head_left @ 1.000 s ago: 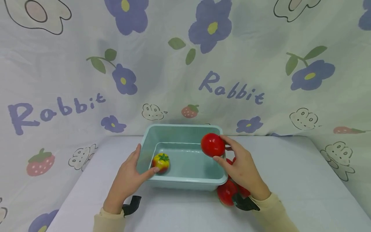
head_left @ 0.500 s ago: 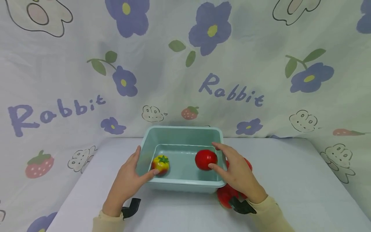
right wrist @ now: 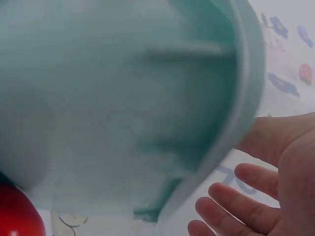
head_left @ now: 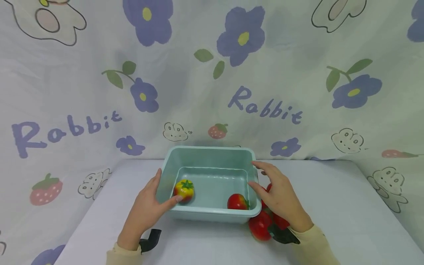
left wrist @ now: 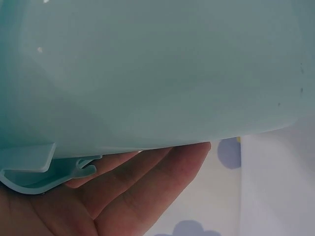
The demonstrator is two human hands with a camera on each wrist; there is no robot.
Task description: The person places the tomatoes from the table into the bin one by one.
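Note:
A pale green plastic bin stands before me. My left hand grips its left front corner, thumb over the rim and fingers along the outer wall; the left wrist view shows those fingers reaching up the wall. Inside the bin, a yellow-and-red toy tomato lies at the left, near my left thumb. A redder toy tomato with green leaves lies at the front right, partly hidden by the rim. My right hand holds nothing, its fingers spread at the right rim; its fingers also show beneath the rim.
Several more red toy tomatoes lie on the white table outside the bin's right front corner, partly under my right hand. One red tomato shows in the right wrist view. A printed cloth hangs behind the table.
My right hand has lowered the red tomato into the bin and let it go at the front right. The hand has then drawn back to the right rim. My left hand stays put.

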